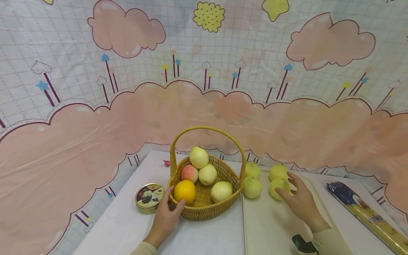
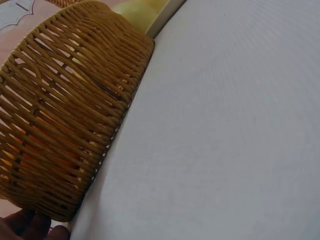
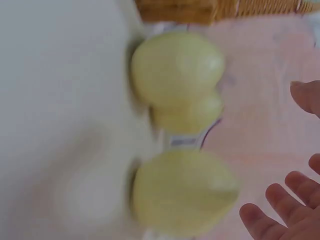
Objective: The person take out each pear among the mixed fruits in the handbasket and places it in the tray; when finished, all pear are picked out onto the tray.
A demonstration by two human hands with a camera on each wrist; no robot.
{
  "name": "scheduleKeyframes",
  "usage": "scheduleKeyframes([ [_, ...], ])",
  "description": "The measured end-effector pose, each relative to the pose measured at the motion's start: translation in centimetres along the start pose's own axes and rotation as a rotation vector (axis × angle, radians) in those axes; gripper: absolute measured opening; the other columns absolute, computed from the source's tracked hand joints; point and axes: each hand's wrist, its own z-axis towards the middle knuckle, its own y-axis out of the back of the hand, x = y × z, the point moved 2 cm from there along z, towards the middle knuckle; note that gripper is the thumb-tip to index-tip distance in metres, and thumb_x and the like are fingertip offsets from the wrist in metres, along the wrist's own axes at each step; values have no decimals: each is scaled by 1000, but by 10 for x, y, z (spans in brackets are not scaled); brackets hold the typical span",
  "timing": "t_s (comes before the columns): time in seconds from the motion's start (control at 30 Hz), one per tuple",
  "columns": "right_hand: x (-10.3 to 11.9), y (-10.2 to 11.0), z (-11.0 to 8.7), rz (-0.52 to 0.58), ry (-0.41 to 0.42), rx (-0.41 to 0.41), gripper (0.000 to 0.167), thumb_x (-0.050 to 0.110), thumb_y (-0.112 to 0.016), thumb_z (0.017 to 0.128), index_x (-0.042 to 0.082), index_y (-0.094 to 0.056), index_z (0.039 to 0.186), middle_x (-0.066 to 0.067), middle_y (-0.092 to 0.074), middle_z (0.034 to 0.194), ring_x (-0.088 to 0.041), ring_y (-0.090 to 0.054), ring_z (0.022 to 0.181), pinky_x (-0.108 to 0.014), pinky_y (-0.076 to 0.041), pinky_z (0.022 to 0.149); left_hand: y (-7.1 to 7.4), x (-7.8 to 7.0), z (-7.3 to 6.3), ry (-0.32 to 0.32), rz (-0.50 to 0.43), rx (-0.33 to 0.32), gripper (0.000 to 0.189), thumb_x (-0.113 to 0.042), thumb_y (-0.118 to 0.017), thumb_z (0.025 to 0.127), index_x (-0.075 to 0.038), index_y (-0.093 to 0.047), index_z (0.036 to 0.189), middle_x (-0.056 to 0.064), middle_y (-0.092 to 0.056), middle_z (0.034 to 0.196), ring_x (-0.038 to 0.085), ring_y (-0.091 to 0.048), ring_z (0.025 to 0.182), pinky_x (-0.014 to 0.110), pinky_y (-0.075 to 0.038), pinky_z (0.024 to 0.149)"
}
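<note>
A wicker basket (image 1: 204, 211) with an arched handle holds an orange (image 1: 185, 192), a pinkish-red peach (image 1: 189, 174) and several pale yellow-green pears (image 1: 221, 191). My left hand (image 1: 164, 216) holds the basket's near left side, thumb at the rim by the orange. In the left wrist view, its fingertips (image 2: 37, 225) touch the lower outer weave. Several more pears (image 1: 251, 187) stand on a cream tray (image 1: 264, 226) at the basket's right. Over the tray, my right hand (image 1: 301, 200) reaches with spread fingers beside the right-hand pears (image 1: 279, 188), nothing in its grasp.
Left of the basket lies a round tin (image 1: 149, 198) with a grape picture on its lid. A long blue and gold packet (image 1: 366, 216) rests right of the tray. Behind the white table hangs a patterned cloth (image 1: 204, 113). A small pink item (image 1: 166, 163) lies behind the basket.
</note>
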Motion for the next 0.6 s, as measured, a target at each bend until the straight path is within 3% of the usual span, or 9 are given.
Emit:
scheduleKeyframes([
  [0.2,41,-16,-8,38,175,-16,67,16,-77,89,-7,-43,143,-27,-51,140,-43,-51,126,-55,-50,94,-1,2,0,-9,3,-5,73,-39,-65,97,-7,-32,153,24,-31,156,43,-28,144,59,-25,115],
  [0.37,65,-40,-15,55,354,29,51,8,-80,84,-5,-59,128,-18,-65,126,-34,-63,112,-47,-57,85,-1,2,-1,-11,-8,-5,72,-38,-65,97,-6,-32,153,24,-31,156,43,-27,144,58,-25,115],
  [0.6,88,-66,-11,102,421,129,45,10,-80,84,-2,-63,124,-12,-68,119,-27,-65,107,-45,-57,85,0,-1,-1,-11,-15,2,73,-39,-65,97,-6,-31,153,24,-30,157,43,-28,144,59,-25,115],
])
